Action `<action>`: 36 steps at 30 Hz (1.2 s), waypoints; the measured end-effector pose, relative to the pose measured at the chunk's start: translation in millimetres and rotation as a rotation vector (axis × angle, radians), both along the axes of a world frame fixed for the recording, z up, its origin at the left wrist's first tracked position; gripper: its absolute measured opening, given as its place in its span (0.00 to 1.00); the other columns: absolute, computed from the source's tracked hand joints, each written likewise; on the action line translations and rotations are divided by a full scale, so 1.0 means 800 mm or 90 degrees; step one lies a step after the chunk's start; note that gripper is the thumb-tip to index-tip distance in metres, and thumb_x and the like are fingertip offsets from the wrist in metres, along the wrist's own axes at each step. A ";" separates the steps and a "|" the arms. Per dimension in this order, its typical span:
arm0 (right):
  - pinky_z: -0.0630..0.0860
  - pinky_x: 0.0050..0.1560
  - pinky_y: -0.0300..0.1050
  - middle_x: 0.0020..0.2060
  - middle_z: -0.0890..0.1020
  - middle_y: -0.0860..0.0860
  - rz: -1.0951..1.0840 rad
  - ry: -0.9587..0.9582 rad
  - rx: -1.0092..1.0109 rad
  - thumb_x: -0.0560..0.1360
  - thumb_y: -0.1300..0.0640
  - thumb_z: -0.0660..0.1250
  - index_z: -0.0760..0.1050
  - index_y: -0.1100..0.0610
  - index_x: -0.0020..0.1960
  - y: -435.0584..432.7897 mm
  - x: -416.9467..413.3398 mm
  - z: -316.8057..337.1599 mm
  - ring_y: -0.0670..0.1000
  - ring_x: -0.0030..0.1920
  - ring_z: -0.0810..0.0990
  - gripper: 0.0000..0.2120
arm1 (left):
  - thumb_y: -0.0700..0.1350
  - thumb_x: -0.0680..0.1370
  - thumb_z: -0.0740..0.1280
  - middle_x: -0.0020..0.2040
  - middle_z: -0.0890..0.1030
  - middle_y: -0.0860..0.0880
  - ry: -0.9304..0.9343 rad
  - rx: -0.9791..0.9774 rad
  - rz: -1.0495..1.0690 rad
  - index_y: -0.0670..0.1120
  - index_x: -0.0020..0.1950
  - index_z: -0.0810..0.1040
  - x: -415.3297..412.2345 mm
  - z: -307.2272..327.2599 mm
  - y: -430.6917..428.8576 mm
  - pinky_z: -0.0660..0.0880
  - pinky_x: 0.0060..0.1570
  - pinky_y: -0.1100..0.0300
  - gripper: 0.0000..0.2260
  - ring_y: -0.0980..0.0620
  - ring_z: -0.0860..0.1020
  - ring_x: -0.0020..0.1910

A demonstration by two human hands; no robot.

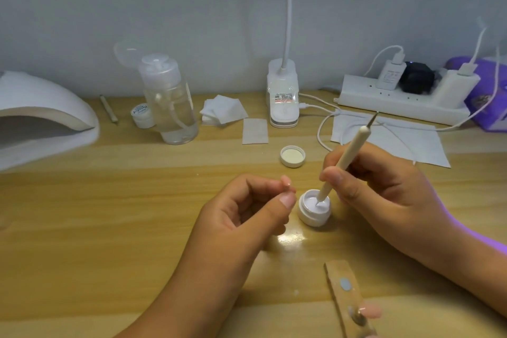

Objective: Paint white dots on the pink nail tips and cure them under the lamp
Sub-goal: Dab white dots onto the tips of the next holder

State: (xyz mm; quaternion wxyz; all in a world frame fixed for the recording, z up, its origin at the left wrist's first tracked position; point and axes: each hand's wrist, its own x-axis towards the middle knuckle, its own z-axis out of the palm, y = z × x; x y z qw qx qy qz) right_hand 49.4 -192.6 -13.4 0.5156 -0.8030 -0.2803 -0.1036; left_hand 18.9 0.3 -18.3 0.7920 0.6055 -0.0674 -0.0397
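We look down on a wooden table [109,228], with the white curing lamp [41,118] at the left edge of the frame, its mouth open towards the centre. Behind the centre-left stands a clear pump bottle [172,107] holding clear liquid, its cap flipped up.

At lower centre, our left hand [241,214] is curled, thumb and forefinger tips meeting; we cannot tell whether anything is pinched between them. Our right hand [384,186], just right of centre, grips a white dotting pen [345,156] between thumb and fingers, slanted, with its lower tip dipped in the jar.

Along the bottom edge, right of centre, lies a wooden strip [337,271]. It bears a pale oval patch and, lower down, one pink nail tip [371,310].

Between the two hands sits the small open white jar [314,207], filled with white gel that the pen tip touches. Its lid [292,156] lies inner face up, just above it in the frame. A second small white jar [142,115], closed and labelled, stands against the bottle's left side; its contents are hidden.
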 end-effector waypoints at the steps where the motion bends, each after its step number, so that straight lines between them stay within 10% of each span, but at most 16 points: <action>1: 0.72 0.39 0.32 0.38 0.78 0.44 -0.004 0.000 -0.007 0.76 0.48 0.63 0.76 0.47 0.46 0.000 0.000 0.000 0.46 0.38 0.76 0.05 | 0.51 0.64 0.73 0.41 0.84 0.55 0.000 0.000 0.000 0.52 0.41 0.84 0.000 0.000 0.000 0.74 0.36 0.69 0.08 0.60 0.78 0.36; 22: 0.73 0.29 0.35 0.28 0.77 0.52 -0.079 0.252 0.381 0.72 0.48 0.66 0.80 0.51 0.36 -0.008 0.012 0.009 0.46 0.29 0.74 0.09 | 0.50 0.58 0.74 0.34 0.82 0.51 0.006 0.041 -0.029 0.52 0.37 0.84 0.002 0.005 -0.004 0.73 0.33 0.67 0.09 0.58 0.77 0.31; 29: 0.75 0.40 0.37 0.35 0.77 0.50 0.013 0.220 0.389 0.63 0.45 0.79 0.78 0.51 0.41 -0.003 0.001 0.009 0.46 0.37 0.76 0.15 | 0.52 0.59 0.75 0.35 0.82 0.52 -0.016 0.086 -0.054 0.53 0.38 0.84 -0.001 0.005 -0.003 0.74 0.37 0.68 0.09 0.58 0.77 0.34; 36: 0.76 0.47 0.51 0.31 0.74 0.47 0.050 0.202 0.398 0.68 0.55 0.69 0.70 0.52 0.37 0.006 -0.019 0.000 0.45 0.33 0.77 0.08 | 0.55 0.61 0.73 0.37 0.84 0.52 -0.027 0.114 -0.072 0.53 0.37 0.83 -0.005 0.000 -0.003 0.73 0.39 0.67 0.09 0.58 0.78 0.36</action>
